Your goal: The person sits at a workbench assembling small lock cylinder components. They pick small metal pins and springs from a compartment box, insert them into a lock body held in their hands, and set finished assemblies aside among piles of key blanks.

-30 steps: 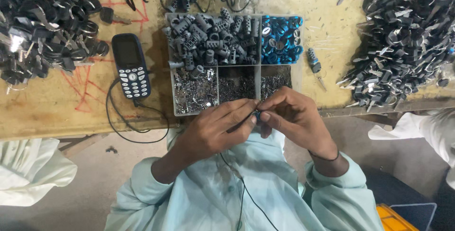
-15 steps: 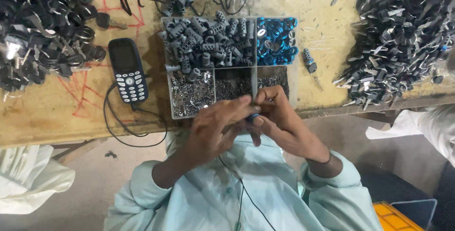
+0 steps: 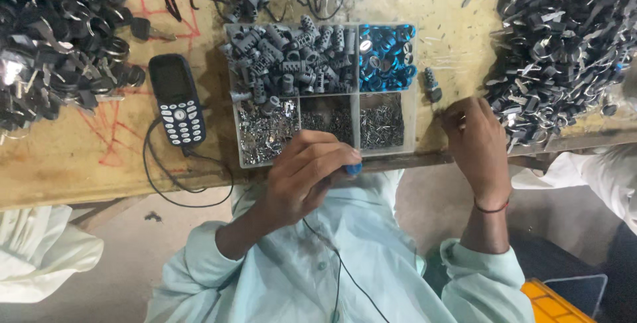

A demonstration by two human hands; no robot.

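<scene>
My left hand [image 3: 308, 174] is held in front of my chest, below the table edge, with its fingers closed around a small blue-tipped part [image 3: 352, 168]. Off to the right, my right hand [image 3: 474, 144] rests its fingertips on the wooden table's edge, beside a big pile of dark lock parts [image 3: 557, 51]. Only the back of that hand shows, so anything in its fingers is hidden. A loose grey cylinder [image 3: 431, 85] lies just above it. Between the hands stands a clear compartment tray [image 3: 355, 124] holding grey cylinders, blue rings and small metal pieces.
A dark keypad phone [image 3: 176, 101] with a black cable lies left of the tray. A heap of keys and rings [image 3: 53, 44] fills the far left. Another person's white sleeve [image 3: 590, 170] is at the right; a yellow crate [image 3: 561, 303] is on the floor.
The hands were together in front of my chest working on one small part. They have separated: the right hand moved right and up to the table edge while the left kept the part.
</scene>
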